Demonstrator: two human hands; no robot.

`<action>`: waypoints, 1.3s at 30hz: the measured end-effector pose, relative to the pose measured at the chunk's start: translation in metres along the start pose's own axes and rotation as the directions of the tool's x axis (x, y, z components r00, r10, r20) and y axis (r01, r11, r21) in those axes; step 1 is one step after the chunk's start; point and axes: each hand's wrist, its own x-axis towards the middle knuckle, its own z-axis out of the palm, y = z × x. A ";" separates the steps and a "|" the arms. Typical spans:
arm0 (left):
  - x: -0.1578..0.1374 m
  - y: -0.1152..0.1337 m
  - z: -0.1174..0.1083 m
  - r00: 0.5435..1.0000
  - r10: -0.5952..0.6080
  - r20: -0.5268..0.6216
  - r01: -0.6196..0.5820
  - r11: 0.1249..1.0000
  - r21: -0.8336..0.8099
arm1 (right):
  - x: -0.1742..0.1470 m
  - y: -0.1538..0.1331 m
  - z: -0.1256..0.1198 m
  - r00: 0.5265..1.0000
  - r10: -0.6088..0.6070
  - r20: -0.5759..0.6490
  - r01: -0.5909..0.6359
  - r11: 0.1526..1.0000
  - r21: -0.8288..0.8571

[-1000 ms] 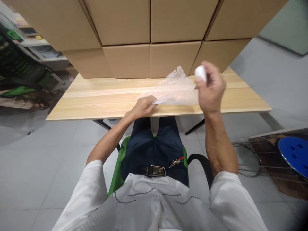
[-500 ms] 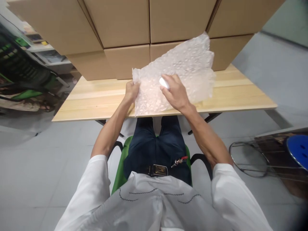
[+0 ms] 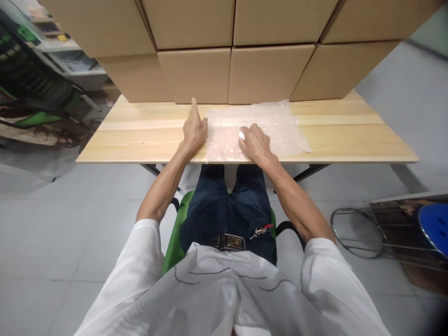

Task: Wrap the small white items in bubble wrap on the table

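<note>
A sheet of clear bubble wrap lies nearly flat on the wooden table, close to its front edge. At its left edge is my left hand, with the index finger stretched forward and the thumb apart; nothing is gripped in it. My right hand rests over the middle of the sheet, its fingers curled around a small, smooth white object. Only one rounded end of that object shows by the thumb, so its kind is hidden.
Stacked cardboard boxes form a wall along the back of the table. A blue-topped stool stands at the lower right, and a dark mesh chair is at the left.
The bubble wrap, raised and slanting before, has come down flat on the table. My left hand has let go of its edge and extended a finger. My right hand still holds the white object.
</note>
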 end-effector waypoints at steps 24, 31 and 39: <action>-0.060 0.051 0.019 0.872 0.039 0.489 -0.158 0.966 0.204 | 0.017 0.020 -0.002 0.996 -0.071 -0.045 0.072 0.997 0.034; -0.053 0.028 -0.003 0.876 0.099 0.473 -0.106 0.994 -0.011 | 0.016 -0.052 0.015 0.988 -0.151 0.012 0.150 0.987 0.058; -0.078 0.032 -0.041 0.781 0.120 0.613 -0.158 0.987 0.008 | 0.009 -0.031 0.023 0.998 -0.017 -0.060 0.020 0.999 0.049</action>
